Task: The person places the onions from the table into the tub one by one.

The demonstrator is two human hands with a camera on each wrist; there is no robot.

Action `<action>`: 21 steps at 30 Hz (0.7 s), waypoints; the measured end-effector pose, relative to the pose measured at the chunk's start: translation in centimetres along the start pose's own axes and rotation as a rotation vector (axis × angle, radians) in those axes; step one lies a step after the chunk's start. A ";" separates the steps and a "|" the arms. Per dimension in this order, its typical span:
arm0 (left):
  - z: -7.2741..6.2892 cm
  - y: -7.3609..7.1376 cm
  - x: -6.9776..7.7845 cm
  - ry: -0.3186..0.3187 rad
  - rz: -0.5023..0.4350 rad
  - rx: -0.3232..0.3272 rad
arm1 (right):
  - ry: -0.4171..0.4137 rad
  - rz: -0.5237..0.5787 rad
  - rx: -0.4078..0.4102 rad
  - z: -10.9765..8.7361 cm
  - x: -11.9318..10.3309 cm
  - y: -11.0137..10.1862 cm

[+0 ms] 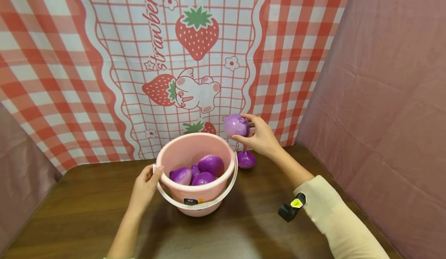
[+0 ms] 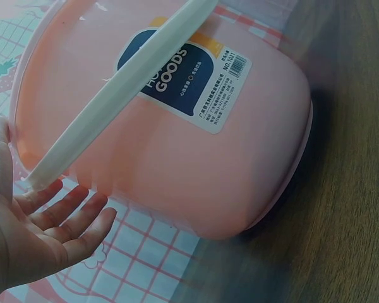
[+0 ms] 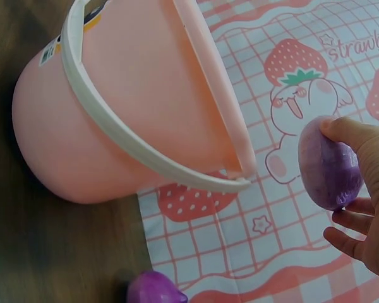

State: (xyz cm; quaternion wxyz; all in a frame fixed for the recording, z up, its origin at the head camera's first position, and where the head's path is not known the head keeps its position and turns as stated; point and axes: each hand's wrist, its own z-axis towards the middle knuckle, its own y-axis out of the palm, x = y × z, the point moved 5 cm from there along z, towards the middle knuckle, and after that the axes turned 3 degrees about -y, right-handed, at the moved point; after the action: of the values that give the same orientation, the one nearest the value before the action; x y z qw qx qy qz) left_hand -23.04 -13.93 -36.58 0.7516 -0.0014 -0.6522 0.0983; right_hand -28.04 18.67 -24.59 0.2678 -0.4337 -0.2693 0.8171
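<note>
A pink bucket (image 1: 196,193) with a white handle (image 2: 114,95) stands upright on the table, several purple onions (image 1: 211,165) inside it. My left hand (image 1: 143,187) grips the left side of its rim, the thumb over the edge and the fingers outside, near the end of the handle. Up in the air, right of the bucket and above rim height, my right hand (image 1: 259,137) holds a paler purple onion (image 3: 328,164) between thumb and fingers. Below that hand another purple onion (image 1: 246,160) rests on the table beside the bucket.
The brown wooden table (image 1: 87,208) runs back to a red-and-white strawberry cloth (image 1: 195,57) hanging behind the bucket. Pink fabric (image 1: 376,96) hangs along the right side. A black strap device (image 1: 292,208) sits at my right sleeve.
</note>
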 end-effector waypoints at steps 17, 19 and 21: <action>-0.1 0.0 0.0 -0.005 0.018 0.007 | -0.039 0.031 -0.022 0.3 -1.3 2.2; -0.1 0.0 0.0 -0.006 0.013 0.007 | -0.044 0.035 -0.027 0.3 -1.4 2.5; -0.1 0.0 -0.1 -0.007 0.008 0.007 | -0.050 0.036 -0.034 0.4 -1.6 2.8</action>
State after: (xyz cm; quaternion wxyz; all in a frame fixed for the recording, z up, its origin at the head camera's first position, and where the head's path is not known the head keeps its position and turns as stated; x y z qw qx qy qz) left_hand -22.98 -13.89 -36.65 0.7489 -0.0011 -0.6545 0.1039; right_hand -28.19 15.52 -25.46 0.2389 -0.4225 -0.2821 0.8276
